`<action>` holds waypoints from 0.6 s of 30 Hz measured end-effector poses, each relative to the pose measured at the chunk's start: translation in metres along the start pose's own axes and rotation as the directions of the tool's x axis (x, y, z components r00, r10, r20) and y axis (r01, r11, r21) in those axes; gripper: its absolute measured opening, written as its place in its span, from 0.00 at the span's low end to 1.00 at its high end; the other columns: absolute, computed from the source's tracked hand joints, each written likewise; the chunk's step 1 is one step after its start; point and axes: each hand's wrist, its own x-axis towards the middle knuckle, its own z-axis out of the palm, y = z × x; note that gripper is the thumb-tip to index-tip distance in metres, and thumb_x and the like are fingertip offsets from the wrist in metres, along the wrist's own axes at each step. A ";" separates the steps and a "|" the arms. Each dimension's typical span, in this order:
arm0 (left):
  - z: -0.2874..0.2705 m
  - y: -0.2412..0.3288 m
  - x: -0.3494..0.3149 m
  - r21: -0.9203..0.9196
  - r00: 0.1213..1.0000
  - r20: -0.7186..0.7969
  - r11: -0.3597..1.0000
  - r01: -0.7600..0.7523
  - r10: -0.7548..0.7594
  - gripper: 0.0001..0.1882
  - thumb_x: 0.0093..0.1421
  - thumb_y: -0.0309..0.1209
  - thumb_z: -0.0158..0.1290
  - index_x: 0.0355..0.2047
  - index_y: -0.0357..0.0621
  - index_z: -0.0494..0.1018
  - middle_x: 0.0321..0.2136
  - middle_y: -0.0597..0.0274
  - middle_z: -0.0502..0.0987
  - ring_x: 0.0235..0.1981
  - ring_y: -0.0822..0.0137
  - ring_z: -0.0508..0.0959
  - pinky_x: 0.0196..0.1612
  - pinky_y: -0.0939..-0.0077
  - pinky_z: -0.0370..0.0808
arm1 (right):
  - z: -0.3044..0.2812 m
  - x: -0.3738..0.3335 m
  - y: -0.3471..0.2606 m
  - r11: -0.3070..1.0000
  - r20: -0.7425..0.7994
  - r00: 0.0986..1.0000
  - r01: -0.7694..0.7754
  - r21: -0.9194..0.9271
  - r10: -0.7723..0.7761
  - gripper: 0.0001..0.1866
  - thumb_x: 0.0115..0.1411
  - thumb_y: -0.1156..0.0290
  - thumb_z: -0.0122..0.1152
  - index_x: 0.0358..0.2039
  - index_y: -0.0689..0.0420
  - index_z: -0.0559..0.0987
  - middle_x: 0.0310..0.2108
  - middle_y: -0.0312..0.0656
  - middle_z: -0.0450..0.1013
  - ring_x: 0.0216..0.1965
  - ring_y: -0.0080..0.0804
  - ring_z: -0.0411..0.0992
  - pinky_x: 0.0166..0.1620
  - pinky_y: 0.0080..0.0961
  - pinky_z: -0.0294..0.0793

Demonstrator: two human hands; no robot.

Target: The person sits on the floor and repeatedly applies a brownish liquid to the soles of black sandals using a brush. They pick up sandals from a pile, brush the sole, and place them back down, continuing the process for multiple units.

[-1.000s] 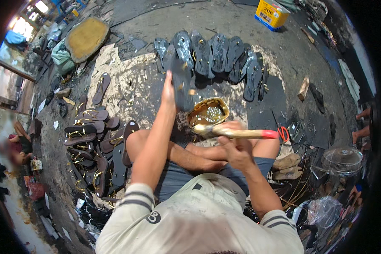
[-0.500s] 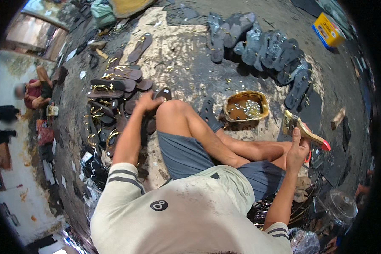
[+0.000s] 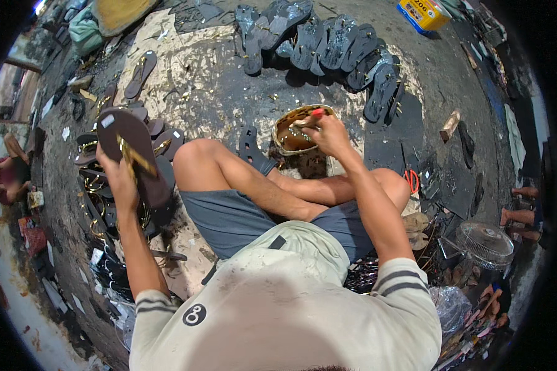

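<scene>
Sandal's up off the pile now: half a second ago the left hand (image 3: 120, 179) was down among the loose soles on the floor, and now its fingers are wrapped round a dark brown sandal (image 3: 130, 145) with a gold strap, held up just left of the bent knee. So one more piece looks picked for working on. Right hand (image 3: 329, 133) has moved too; it was out to the side with the red-handled tool, now it's over the glue-stained bowl (image 3: 294, 133), fingers pinched narrow on that tool, red tip (image 3: 317, 112) poking out.

Packaging-wise: a yellow box with a blue panel (image 3: 422, 12) sits at the top edge, past the fanned row of dark soles (image 3: 328, 46). Small white tag near the sandal's toe. Red scissors (image 3: 412, 180) by the right knee.
</scene>
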 end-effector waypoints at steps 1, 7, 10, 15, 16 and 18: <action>0.023 0.033 -0.019 0.121 0.997 0.035 0.990 -0.066 0.062 0.36 0.59 0.21 0.49 0.67 0.42 0.51 0.60 0.54 0.62 0.61 0.58 0.64 0.66 0.65 0.57 | 0.009 0.005 0.005 0.994 0.029 0.999 0.019 -0.104 -0.016 0.12 0.55 0.61 0.69 0.38 0.51 0.84 0.37 0.49 0.80 0.39 0.46 0.78 0.44 0.43 0.74; 0.007 0.004 -0.067 0.455 0.904 0.424 0.848 -0.271 0.061 0.26 0.61 0.27 0.45 0.61 0.39 0.62 0.58 0.52 0.65 0.62 0.57 0.63 0.66 0.65 0.54 | -0.010 0.010 -0.003 0.969 -0.227 0.974 0.031 0.244 0.026 0.10 0.55 0.61 0.70 0.37 0.49 0.85 0.36 0.44 0.80 0.37 0.45 0.77 0.46 0.42 0.73; 0.019 0.023 -0.078 0.467 0.939 0.341 0.859 -0.210 0.045 0.41 0.68 0.63 0.31 0.61 0.41 0.68 0.63 0.49 0.63 0.64 0.53 0.63 0.66 0.61 0.55 | -0.056 -0.004 -0.016 0.794 -0.290 0.951 0.094 0.601 0.107 0.14 0.54 0.62 0.72 0.40 0.52 0.84 0.37 0.43 0.80 0.42 0.40 0.78 0.49 0.36 0.74; 0.071 0.015 -0.110 0.750 0.964 0.202 0.606 -0.264 0.170 0.52 0.53 0.57 0.61 0.69 0.39 0.54 0.67 0.45 0.58 0.65 0.44 0.60 0.66 0.51 0.53 | -0.096 -0.054 0.046 0.940 -0.086 0.993 -0.110 -0.323 0.086 0.13 0.58 0.62 0.68 0.43 0.48 0.83 0.41 0.42 0.80 0.40 0.44 0.77 0.45 0.34 0.73; 0.077 0.011 -0.112 0.763 0.976 0.110 0.614 -0.202 0.186 0.52 0.52 0.51 0.65 0.69 0.39 0.54 0.66 0.45 0.59 0.65 0.45 0.60 0.66 0.51 0.53 | -0.108 -0.050 0.040 0.934 -0.178 0.978 -0.162 -0.319 0.109 0.13 0.59 0.62 0.67 0.43 0.49 0.82 0.41 0.41 0.80 0.39 0.41 0.76 0.43 0.31 0.73; 0.071 0.007 -0.102 0.687 0.979 0.037 0.706 -0.171 0.202 0.41 0.56 0.39 0.64 0.65 0.36 0.61 0.63 0.47 0.65 0.64 0.53 0.64 0.66 0.61 0.57 | -0.124 -0.052 0.021 0.981 -0.332 0.924 -0.194 0.028 0.192 0.14 0.61 0.61 0.66 0.44 0.53 0.82 0.40 0.39 0.80 0.37 0.33 0.75 0.42 0.26 0.72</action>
